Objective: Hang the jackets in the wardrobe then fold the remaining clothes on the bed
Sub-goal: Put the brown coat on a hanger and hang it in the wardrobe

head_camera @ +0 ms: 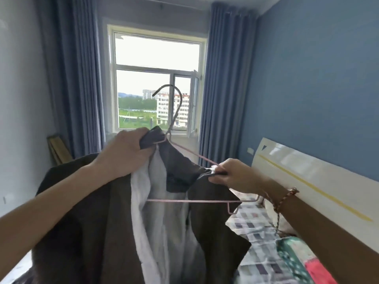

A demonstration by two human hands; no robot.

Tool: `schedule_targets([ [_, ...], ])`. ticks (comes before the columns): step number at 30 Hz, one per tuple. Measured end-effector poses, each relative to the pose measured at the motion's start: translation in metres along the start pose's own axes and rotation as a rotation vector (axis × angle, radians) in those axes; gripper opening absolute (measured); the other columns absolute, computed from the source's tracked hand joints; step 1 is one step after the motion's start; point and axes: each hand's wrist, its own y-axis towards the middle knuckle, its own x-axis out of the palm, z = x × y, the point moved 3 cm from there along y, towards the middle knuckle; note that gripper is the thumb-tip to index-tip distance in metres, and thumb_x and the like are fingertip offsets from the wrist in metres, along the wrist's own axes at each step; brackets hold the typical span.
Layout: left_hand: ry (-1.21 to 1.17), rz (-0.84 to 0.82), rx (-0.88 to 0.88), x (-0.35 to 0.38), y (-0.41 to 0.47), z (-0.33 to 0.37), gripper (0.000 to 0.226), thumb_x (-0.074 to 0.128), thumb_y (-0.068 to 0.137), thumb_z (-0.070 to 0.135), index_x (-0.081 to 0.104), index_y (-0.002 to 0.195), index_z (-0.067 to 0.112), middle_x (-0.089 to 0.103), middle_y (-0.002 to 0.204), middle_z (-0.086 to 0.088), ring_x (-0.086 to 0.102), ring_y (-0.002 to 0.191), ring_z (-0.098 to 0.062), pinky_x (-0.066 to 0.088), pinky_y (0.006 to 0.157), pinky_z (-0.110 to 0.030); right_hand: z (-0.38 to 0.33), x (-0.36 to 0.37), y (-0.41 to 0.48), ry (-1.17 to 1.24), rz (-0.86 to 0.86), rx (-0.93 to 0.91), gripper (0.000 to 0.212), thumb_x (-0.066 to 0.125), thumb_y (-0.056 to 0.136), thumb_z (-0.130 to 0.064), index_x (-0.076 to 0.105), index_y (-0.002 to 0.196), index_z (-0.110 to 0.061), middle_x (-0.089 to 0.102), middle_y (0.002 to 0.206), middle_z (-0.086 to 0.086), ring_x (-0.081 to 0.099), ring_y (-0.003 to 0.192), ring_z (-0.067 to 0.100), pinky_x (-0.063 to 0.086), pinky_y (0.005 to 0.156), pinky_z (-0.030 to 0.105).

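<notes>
One brown jacket (98, 212) sits at lower centre, partly on one pink wire hanger (205, 201); our left hand (125, 152) grips its collar by the hook; our right hand (231, 175) pinches its shoulder edge; one bed (258, 232) lower right; two curtains (78, 78) (227, 78) behind.

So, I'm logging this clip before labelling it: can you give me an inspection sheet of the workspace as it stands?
Surface: bed with a checked cover, lower right, partly hidden by the jacket.
Job's things: brown jacket with pale lining, held up; pink wire hanger partly inside it, its right end bare; wardrobe not in view.
Clutter: green and pink bedding on the bed; wooden item leaning by the left curtain.
Hands: left hand grips the collar at the hanger's neck; right hand pinches the jacket's shoulder at the hanger's arm.
Cables: nothing seen.
Surroundings: window, blue curtains, blue wall, white headboard.
</notes>
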Motion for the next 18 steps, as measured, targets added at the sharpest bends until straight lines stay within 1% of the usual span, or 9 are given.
schedule_targets([
  [3,0.059,-0.083,0.114,0.012,0.007,0.007,0.010,0.055,0.088,0.019,0.051,0.080,0.015,0.052,0.065,0.007,0.052,0.059,-0.012,0.033,0.052,-0.021,0.012,0.007,-0.022,0.127,0.153,0.055,0.023,0.064,0.087,-0.014,0.064,0.069,0.001,0.049,0.054,-0.005,0.045,0.048,0.000,0.034,0.051,0.013],
  [5,0.042,-0.131,0.152,0.017,0.011,0.001,0.012,0.054,0.088,0.015,0.051,0.077,0.012,0.054,0.065,0.001,0.052,0.058,-0.014,0.035,0.053,-0.025,0.020,0.014,-0.032,0.167,0.180,0.104,0.021,0.065,0.084,-0.012,0.063,0.073,0.006,0.051,0.058,-0.002,0.047,0.050,0.000,0.034,0.052,0.012],
  [8,0.028,-0.262,0.171,0.015,0.012,-0.023,0.012,0.054,0.085,0.005,0.051,0.073,0.007,0.053,0.063,0.000,0.048,0.058,-0.011,0.035,0.056,-0.025,0.040,0.034,-0.041,0.221,-0.036,0.304,0.015,0.065,0.081,-0.015,0.062,0.073,-0.002,0.051,0.060,-0.001,0.045,0.054,0.004,0.035,0.051,0.015],
  [10,0.050,-0.314,0.184,0.014,0.010,-0.044,0.012,0.056,0.084,0.009,0.053,0.074,0.006,0.053,0.064,0.003,0.049,0.060,-0.008,0.038,0.059,-0.028,0.049,0.050,-0.050,0.246,-0.114,0.376,0.021,0.067,0.073,-0.022,0.053,0.060,-0.013,0.044,0.051,-0.008,0.039,0.050,0.003,0.029,0.049,0.016],
  [12,0.059,-0.363,0.197,0.016,-0.003,-0.066,0.017,0.057,0.083,0.019,0.056,0.076,0.003,0.057,0.064,0.001,0.053,0.060,-0.010,0.043,0.061,-0.035,0.049,0.081,-0.061,0.419,-0.056,0.417,0.021,0.062,0.061,-0.027,0.044,0.056,-0.018,0.040,0.046,-0.013,0.036,0.046,0.000,0.028,0.047,0.015],
  [14,0.032,-0.396,0.187,0.019,-0.013,-0.081,0.015,0.060,0.083,0.017,0.061,0.079,0.003,0.061,0.066,-0.001,0.057,0.061,-0.014,0.046,0.061,-0.038,0.055,0.111,-0.068,0.740,0.072,0.472,0.023,0.067,0.062,-0.027,0.048,0.069,-0.015,0.049,0.059,-0.007,0.046,0.058,0.005,0.037,0.048,0.015],
  [15,0.026,-0.421,0.187,0.022,-0.018,-0.087,0.013,0.061,0.084,0.015,0.062,0.080,0.003,0.062,0.067,0.000,0.059,0.062,-0.015,0.047,0.061,-0.037,0.056,0.127,-0.070,0.877,0.095,0.501,0.035,0.073,0.064,-0.032,0.052,0.081,-0.011,0.054,0.070,0.001,0.051,0.067,0.011,0.044,0.053,0.017],
  [16,0.030,-0.444,0.185,0.022,-0.023,-0.093,0.011,0.062,0.085,0.014,0.063,0.080,0.004,0.063,0.067,0.001,0.060,0.062,-0.015,0.048,0.060,-0.036,0.059,0.143,-0.070,0.957,0.094,0.520,0.056,0.080,0.059,-0.044,0.053,0.093,-0.008,0.057,0.079,0.009,0.055,0.074,0.018,0.048,0.059,0.021],
  [18,0.038,-0.482,0.168,0.020,-0.029,-0.104,0.007,0.063,0.085,0.009,0.064,0.079,0.007,0.063,0.067,0.004,0.060,0.060,-0.011,0.050,0.059,-0.031,0.064,0.162,-0.072,1.005,0.049,0.528,0.094,0.082,0.040,-0.068,0.055,0.103,-0.003,0.063,0.091,0.013,0.062,0.082,0.022,0.054,0.065,0.027],
])
